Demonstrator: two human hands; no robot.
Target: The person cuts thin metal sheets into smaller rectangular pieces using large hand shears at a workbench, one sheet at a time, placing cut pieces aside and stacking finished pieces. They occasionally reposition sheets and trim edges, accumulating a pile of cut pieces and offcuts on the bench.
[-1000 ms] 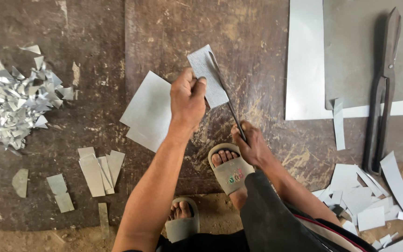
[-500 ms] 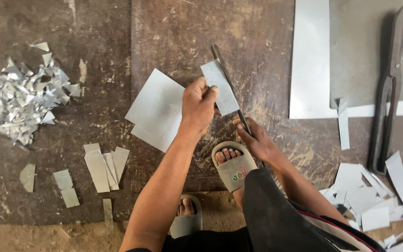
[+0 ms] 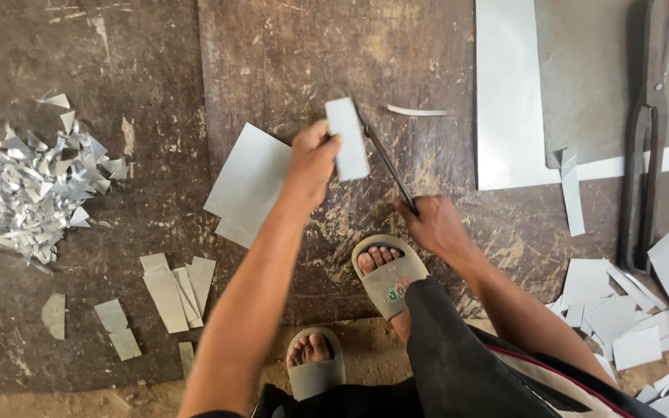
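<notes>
My left hand [image 3: 313, 159] grips a narrow rectangular piece of grey sheet metal [image 3: 348, 139], held upright above the floor. My right hand [image 3: 431, 223] is closed around the handle of dark metal shears [image 3: 385, 159], whose blades run up alongside the right edge of the piece. A thin curved sliver of metal [image 3: 416, 111] lies on the floor just beyond the blades. A larger grey metal sheet [image 3: 248, 184] lies on the floor under my left forearm.
A heap of shiny metal offcuts [image 3: 36, 190] sits at the left. Several cut strips [image 3: 176, 290] lie near my feet in sandals [image 3: 387, 277]. A big metal sheet [image 3: 505, 101], large dark shears [image 3: 644, 139] and scattered pieces [image 3: 621, 317] lie on the right.
The piece in my left hand has become narrower, and a thin sliver now lies on the floor beyond the shears. My hands have stayed in about the same place.
</notes>
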